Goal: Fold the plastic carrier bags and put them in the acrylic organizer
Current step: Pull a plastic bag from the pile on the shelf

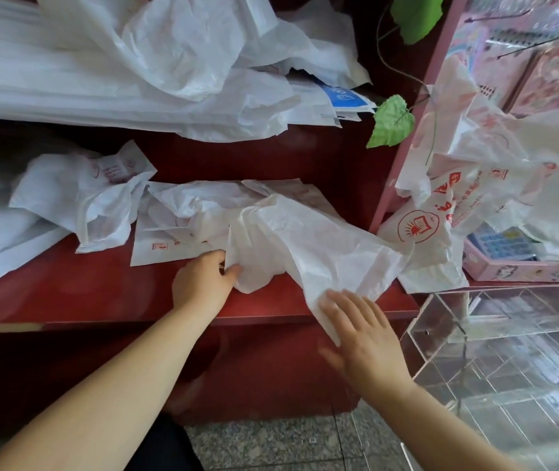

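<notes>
The left hand (203, 282) is pinching the near left edge of a white carrier bag (305, 246), with the thumb and curled fingers closing on a bunch of film just above the front of the red worktop (101, 294). The right hand (365, 331) is lying open, its fingers straight and spread and somewhat blurred. It is pressing or brushing the corner of the same bag where that corner is drooping over the worktop's front edge; whether the palm is touching the film cannot be told. The bag is stretching between the two hands, its long axis running roughly from 9 o'clock at the left hand towards 3 o'clock, with the loose corner hanging down at about 5 o'clock. It is looking rumpled and not yet folded, so smoothing and folding it along that axis is probably the step in hand. The acrylic organizer (448, 311) is standing just beside the right hand, at about 3 to 4 o'clock from it and well apart from the left. The right hand is therefore the nearer one for carrying a folded bag across. More crumpled bags (81, 198) are lying at 10 o'clock from the left hand, and a flat printed bag (169, 243) is partly underlying the held one. A heap of red-printed bags (495, 198) is hanging at 1 o'clock above the organizer.
</notes>
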The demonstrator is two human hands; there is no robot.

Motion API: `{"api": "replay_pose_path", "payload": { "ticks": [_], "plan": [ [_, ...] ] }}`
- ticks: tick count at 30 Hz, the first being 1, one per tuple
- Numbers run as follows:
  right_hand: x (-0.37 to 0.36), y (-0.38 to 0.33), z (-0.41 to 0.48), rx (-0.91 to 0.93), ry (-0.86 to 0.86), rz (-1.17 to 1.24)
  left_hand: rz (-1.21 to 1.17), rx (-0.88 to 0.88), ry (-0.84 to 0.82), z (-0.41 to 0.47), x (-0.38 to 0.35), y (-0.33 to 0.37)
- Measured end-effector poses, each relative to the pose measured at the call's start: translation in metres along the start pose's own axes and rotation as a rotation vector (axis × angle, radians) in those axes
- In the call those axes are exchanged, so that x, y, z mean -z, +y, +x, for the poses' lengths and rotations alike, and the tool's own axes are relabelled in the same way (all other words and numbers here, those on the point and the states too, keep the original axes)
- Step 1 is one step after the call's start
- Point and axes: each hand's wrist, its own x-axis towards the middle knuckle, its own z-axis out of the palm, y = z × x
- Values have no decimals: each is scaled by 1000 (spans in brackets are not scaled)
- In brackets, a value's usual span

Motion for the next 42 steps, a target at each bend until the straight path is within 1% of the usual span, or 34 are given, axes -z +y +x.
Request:
{"api": "replay_pose_path", "payload": {
  "ticks": [4,6,10,14,17,20,21,24,26,28,30,33,35,37,38,39,41,42],
  "plan": [
    [1,26,4,39,222,-1,128,-114,123,0,22,-13],
    [5,41,1,81,252,-11,180,-128,174,2,36,-28],
    [13,76,-12,108,215,-60,230,-38,180,8,58,-60],
    [16,93,-14,109,244,-84,253,-69,98,2,64,-71],
    [14,93,-11,91,247,-118,290,-70,71,-1,63,-73],
    [13,93,-15,58,239,-99,237,-78,37,-5,68,-79],
    [13,93,-18,37,229,-86,198,-100,29,-6,69,-81],
    [15,89,-26,1,176,-35,112,-240,-6,-14,75,-83],
    [17,83,-28,14,148,-8,90,-333,-27,-18,78,-76],
    [17,73,-27,35,142,13,-9,-398,-35,-19,75,-55],
    [16,61,-23,52,150,36,-86,-450,-38,-20,65,-20],
    [17,51,-19,52,156,44,-71,-580,-86,-13,40,35],
    [14,52,-22,-36,163,85,-37,-640,-163,-1,23,61],
    [13,52,-28,-228,188,226,-39,-605,-263,15,9,85],
    [14,48,-30,-386,224,342,-42,-570,-314,23,4,96],
    [16,41,-31,-591,271,499,-23,-553,-358,30,-3,107],
    [21,28,-31,-1028,341,895,97,-570,-433,39,-19,127],
    [23,23,-30,-1215,359,1114,163,-574,-483,40,-27,135]
  ]
}}
